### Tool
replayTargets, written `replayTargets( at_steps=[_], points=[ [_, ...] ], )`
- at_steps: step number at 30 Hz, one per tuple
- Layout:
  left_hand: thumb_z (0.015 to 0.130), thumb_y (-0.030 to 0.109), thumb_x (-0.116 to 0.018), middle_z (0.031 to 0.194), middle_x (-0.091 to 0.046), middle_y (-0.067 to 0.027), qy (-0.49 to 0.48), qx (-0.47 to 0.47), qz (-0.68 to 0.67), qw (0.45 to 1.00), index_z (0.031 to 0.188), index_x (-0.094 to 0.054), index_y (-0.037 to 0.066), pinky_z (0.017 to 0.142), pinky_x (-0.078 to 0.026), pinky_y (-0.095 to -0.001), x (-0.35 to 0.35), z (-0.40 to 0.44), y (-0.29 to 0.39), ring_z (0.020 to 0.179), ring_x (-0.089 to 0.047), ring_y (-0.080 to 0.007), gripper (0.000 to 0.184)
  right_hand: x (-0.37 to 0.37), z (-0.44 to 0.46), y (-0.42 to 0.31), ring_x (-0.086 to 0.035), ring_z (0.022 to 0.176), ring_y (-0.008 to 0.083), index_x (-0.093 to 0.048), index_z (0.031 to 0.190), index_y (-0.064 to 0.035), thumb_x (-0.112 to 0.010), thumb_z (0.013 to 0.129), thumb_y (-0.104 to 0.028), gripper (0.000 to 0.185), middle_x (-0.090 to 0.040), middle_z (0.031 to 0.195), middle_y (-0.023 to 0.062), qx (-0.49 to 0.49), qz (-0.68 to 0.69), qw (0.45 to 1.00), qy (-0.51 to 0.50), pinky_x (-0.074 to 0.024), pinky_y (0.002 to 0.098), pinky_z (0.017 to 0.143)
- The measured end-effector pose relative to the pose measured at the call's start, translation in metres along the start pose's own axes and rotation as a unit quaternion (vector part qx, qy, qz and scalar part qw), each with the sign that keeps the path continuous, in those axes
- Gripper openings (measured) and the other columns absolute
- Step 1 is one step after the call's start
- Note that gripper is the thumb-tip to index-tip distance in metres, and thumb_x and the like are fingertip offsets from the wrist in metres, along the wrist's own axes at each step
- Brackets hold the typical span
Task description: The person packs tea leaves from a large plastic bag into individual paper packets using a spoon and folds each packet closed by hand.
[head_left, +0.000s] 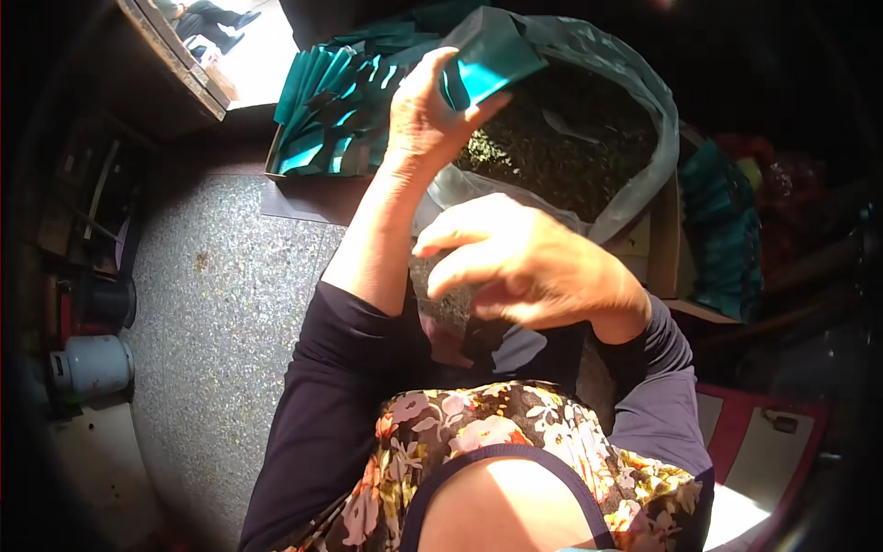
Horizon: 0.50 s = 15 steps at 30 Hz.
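Observation:
My left hand point(421, 124) is raised and closed around a teal packet point(501, 60), thumb on the near side and fingers on the far side. The packet is tilted over a large clear plastic bag point(670, 115). Dark green dried leaves point(570, 147) fill much of that bag, and sunlight falls on part of them. Nearer my body, my right hand point(529, 267) hovers palm down in bright light. Its fingers are bent and apart, with nothing visible in them. Whether anything lies under the palm is hidden.
At the left of the bag, a box holds many teal packets point(317, 97) standing close together. More teal packets point(722, 230) fill a box at the right. A white gas cylinder point(97, 363) stands by the left wall on the speckled floor point(225, 304). Another person's legs point(216, 28) show outside.

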State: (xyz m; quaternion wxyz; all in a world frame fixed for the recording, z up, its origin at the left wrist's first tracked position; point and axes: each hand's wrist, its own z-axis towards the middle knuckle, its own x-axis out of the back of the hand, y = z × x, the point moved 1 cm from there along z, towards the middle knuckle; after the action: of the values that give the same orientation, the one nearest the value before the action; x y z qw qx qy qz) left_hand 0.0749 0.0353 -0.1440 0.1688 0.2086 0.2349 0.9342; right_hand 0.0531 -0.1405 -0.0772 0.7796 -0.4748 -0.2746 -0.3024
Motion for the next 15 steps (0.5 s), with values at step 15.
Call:
replayTargets(
  at_steps=[15],
  points=[
    [0.063, 0.029, -0.087, 0.098, -0.065, -0.0149, -0.014, -0.007, -0.003, 1.0, 0.113, -0.054, 0.004, 0.079, -0.053, -0.034, -0.014, -0.003, 0.001, 0.089, -0.065, -0.0288, 0.065, 0.069, -0.109, 0.188, -0.062, 0.095, 0.037, -0.067, 0.107, -0.0109, -0.06, 0.078, -0.011, 0.03, -0.066, 0.101, 0.0159, -0.46, -0.421, 0.776, 0.097, -0.0495, 0.0448, 0.083]
  ],
)
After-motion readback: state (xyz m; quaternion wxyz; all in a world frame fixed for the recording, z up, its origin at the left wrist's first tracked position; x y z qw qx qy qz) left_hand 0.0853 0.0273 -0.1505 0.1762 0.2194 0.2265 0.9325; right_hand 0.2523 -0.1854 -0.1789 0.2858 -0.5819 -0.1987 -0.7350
